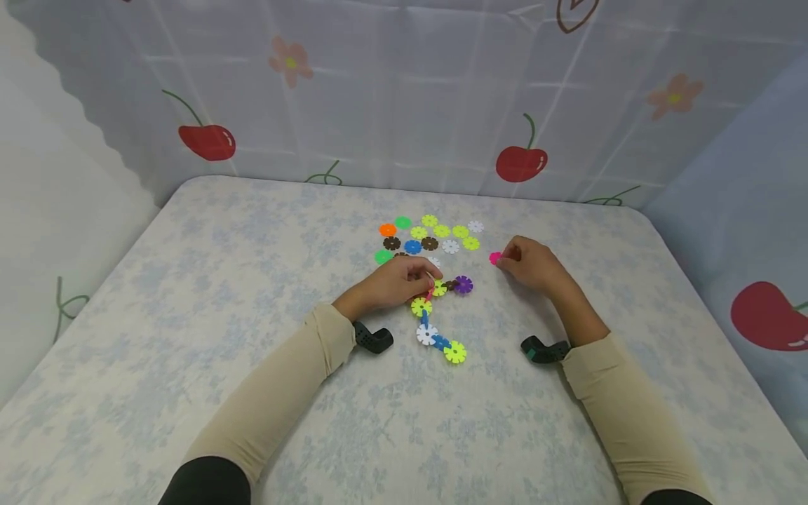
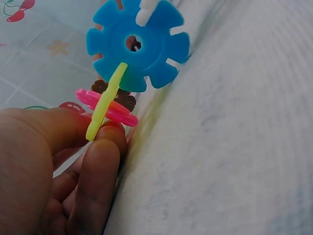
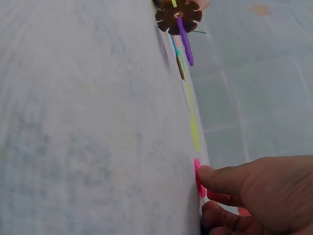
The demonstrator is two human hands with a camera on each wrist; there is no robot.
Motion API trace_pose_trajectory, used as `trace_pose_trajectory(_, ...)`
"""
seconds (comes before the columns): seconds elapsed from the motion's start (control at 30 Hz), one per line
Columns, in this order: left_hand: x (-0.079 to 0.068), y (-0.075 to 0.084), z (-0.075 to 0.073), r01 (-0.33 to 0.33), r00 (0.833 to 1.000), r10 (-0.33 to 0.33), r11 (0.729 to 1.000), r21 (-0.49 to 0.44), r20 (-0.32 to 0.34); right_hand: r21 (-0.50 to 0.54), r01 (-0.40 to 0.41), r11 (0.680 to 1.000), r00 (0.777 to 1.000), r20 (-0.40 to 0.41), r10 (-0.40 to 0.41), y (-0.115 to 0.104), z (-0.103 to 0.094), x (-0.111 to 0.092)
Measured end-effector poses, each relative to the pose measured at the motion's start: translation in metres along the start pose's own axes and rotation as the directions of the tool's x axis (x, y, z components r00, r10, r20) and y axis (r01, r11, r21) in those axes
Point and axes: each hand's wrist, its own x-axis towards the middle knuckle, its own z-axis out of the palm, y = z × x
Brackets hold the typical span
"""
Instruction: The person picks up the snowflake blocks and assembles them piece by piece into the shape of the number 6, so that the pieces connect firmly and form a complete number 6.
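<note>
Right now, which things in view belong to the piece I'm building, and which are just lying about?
Part of the job:
- linked disc chain, held by your left hand
- pink disc, touched by your right hand
- loose discs, probably spare parts

Just around:
- table cover
- cherry-print backdrop
- wrist cameras

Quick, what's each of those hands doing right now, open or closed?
Left hand: closed, holding the chain of interlocked notched discs.
Right hand: closed, pinching a separate pink notched disc.
</note>
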Motion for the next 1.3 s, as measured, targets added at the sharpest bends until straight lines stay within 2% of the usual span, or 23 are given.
trace_pose_trajectory(0.2, 0.000, 0.001, 0.000, -0.003, 1.000, 0.003, 1.000, 0.006, 0.000, -0.026, 0.022, 0.999, 1.000, -0.001, -0.022, -0.001, 0.000, -0.003)
trace_pose_trajectory(0.4, 0.000, 0.000, -0.001, -0.004, 1.000, 0.004, 1.000, -0.005, 0.006, 0.004, 0.017, 1.000, 1.000, 0.007, -0.017, -0.003, -0.001, -0.007)
trace_pose_trajectory(0.53, -0.001, -0.001, -0.002, -0.004, 1.000, 0.004, 1.000, -0.002, -0.007, 0.118, 0.028, 0.993, 0.999, 0.042, -0.033, -0.005, -0.002, -0.011)
trace_pose_trajectory(0.67, -0.002, 0.000, -0.003, 0.011, 1.000, -0.011, 1.000, -0.025, -0.019, 0.261, 0.058, 0.963, 0.987, 0.127, -0.094, -0.012, 0.000, -0.018)
trace_pose_trajectory(0.73, -0.003, 0.000, -0.004, 0.023, 1.000, -0.024, 0.999, -0.048, -0.020, 0.278, 0.073, 0.958, 0.980, 0.157, -0.121, -0.015, 0.001, -0.020)
trace_pose_trajectory(0.93, -0.002, -0.002, -0.004, 0.054, 0.998, -0.056, 0.991, -0.121, -0.011, 0.224, 0.116, 0.968, 0.970, 0.185, -0.159, -0.022, 0.006, -0.026)
trace_pose_trajectory(1.07, -0.002, -0.003, -0.005, 0.075, 0.997, -0.075, 0.986, -0.149, 0.003, 0.167, 0.157, 0.973, 0.971, 0.153, -0.183, -0.029, 0.011, -0.028)
trace_pose_trajectory(1.2, -0.001, -0.002, -0.005, 0.074, 0.997, -0.068, 0.987, -0.141, 0.042, 0.133, 0.178, 0.975, 0.974, 0.114, -0.194, -0.034, 0.015, -0.028)
trace_pose_trajectory(1.3, -0.001, 0.000, -0.005, 0.060, 0.996, -0.053, 0.994, -0.093, 0.076, 0.128, 0.201, 0.971, 0.973, 0.087, -0.213, -0.036, 0.018, -0.027)
